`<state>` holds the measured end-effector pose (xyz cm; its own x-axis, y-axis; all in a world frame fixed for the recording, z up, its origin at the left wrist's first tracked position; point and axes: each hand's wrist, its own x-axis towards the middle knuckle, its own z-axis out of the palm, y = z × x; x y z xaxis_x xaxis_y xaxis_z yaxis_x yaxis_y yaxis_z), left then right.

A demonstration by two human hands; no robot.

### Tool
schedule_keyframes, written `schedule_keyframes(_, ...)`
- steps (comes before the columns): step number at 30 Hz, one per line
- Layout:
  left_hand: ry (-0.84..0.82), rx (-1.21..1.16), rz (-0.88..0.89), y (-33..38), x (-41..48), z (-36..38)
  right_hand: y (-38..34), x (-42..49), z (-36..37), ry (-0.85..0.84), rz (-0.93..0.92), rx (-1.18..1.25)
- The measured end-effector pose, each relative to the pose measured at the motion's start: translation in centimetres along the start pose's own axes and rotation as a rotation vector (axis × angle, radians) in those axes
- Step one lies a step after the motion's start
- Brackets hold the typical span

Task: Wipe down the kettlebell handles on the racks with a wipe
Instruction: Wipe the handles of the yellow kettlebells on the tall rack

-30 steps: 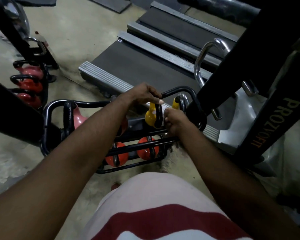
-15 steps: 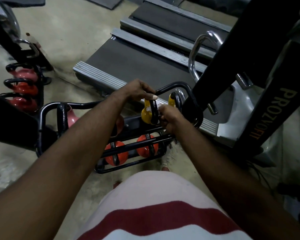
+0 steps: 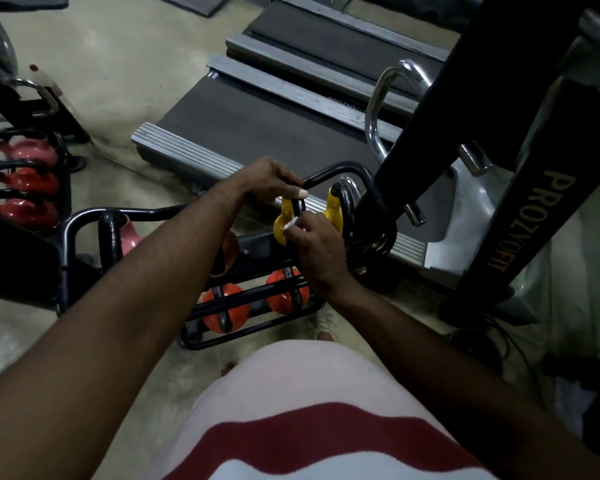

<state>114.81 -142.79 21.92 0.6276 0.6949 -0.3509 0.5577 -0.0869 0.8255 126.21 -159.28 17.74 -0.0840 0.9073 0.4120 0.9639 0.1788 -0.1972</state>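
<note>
Wipe (image 3: 290, 224), bunched and white, sits in the right hand (image 3: 314, 242), whose fingers pinch it against the black handle (image 3: 298, 207) of a yellow kettlebell (image 3: 280, 226). Just above, the left hand (image 3: 269, 180) curls over the rack bar (image 3: 326, 169). This handle looks mid-wipe. A second yellow kettlebell (image 3: 334, 211) stands just right of the hands, orange ones (image 3: 226, 310) lie below them, a pink one (image 3: 129, 233) is to the left, and red ones (image 3: 25, 178) are far left. Which of these are already wiped I cannot tell.

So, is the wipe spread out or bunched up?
Bunched: the wipe shows only as a small white wad pinched by the right hand against the yellow kettlebell.
</note>
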Motion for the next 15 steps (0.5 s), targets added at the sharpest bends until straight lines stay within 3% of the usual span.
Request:
schedule_keyframes(7,0.02,0.028,0.021,0.1,-0.3,-0.4,0.4,-2.2,0.4,-0.02,-0.025,-0.034)
schedule_keyframes(15,-0.004,0.057,0.021,0.5,-0.3,-0.1,2.1,-0.9,-0.4,0.014,0.573,0.518)
